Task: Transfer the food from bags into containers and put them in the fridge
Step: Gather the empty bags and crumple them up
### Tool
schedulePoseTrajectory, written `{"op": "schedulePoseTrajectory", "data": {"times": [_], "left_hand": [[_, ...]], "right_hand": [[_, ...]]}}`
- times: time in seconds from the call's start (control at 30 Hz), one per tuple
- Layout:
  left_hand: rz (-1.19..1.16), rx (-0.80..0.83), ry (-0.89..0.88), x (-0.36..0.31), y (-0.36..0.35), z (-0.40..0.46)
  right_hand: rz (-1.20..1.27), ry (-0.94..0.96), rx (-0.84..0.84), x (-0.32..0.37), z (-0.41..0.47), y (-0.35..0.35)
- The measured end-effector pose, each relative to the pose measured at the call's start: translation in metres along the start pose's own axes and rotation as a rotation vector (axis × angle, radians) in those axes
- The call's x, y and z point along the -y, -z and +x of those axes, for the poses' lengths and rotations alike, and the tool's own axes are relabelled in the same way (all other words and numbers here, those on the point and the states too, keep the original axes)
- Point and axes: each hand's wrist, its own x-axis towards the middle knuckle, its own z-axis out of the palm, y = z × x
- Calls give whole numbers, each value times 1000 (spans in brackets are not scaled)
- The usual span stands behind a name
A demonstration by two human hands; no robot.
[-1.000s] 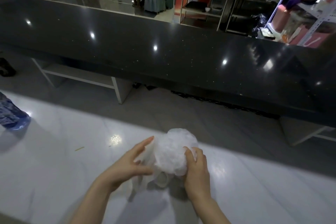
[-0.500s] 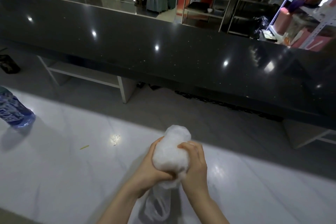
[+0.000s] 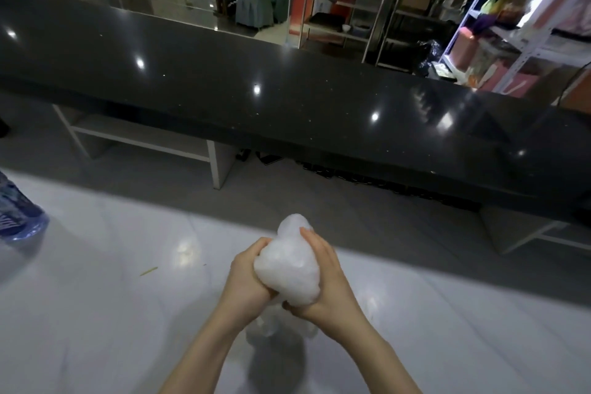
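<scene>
so both hands are wrapped around a scrunched-up white plastic bag [image 3: 287, 269], squeezed into a lumpy ball between them. The left hand [image 3: 248, 281] has its fingers curled tight into the bag's left side and underside, and the right hand [image 3: 329, 285] cups the other side, fingers curled round the lower edge, thumb running up along the top right of the wad. A rounded bit of the bag pokes up above both hands. Can't tell what's inside it, or if anything is, it just looks like crumpled film

Right under the grip a loose clear tail of the bag [image 3: 271, 326] hangs down, and it throws a shadow on the white marble counter [image 3: 96, 313] below. The bag is held up off that counter, not resting on it

Out to the left of the hands there's a tiny greenish scrap [image 3: 148, 271] lying on the marble, and way further left at the frame edge a blue-labelled plastic water bottle [image 3: 17, 214], only partly in view. Beyond the hands, past the counter's far edge, there's a strip of grey floor and then a long glossy black counter [image 3: 287, 99] with ceiling lights reflected in it. Further back and off to the right is a white metal shelving rack [image 3: 524, 41] stuffed with colourful things too blurry to name
</scene>
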Motion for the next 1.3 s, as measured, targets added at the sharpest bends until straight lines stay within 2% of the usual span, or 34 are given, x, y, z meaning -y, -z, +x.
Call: {"op": "schedulePoseTrajectory", "data": {"times": [0.07, 0.13, 0.2, 0.3, 0.4, 0.53, 0.63, 0.87, 1.03, 1.17, 1.3], "left_hand": [[-161, 79, 32, -6, 6, -7], [-227, 92, 25, -5, 15, -13], [-195, 100, -12, 0, 30, -21], [-153, 208, -43, 14, 62, -38], [-275, 107, -12, 26, 93, -62], [-553, 43, 116, 39, 99, -117], [-743, -167, 66, 57, 108, -160], [-814, -853, 6, 99, 172, -269], [-795, -1307, -108, 130, 226, -341], [-785, -1463, -118, 157, 262, -383], [-924, -1528, -98, 189, 310, -435]], "right_hand": [[142, -88, -28, 11, -1, -11], [227, -123, -55, 16, -7, -18], [221, -112, -83, 17, -9, -22], [133, -55, -97, 23, -7, -22], [83, 23, -131, 31, -11, -25], [108, 181, 74, 66, -38, -67], [211, 260, 283, 92, -71, -108], [280, 546, 763, 142, -124, -189], [238, 497, 891, 162, -168, -237], [366, 305, 1072, 207, -215, -306], [343, 391, 1117, 254, -264, -389]]}}
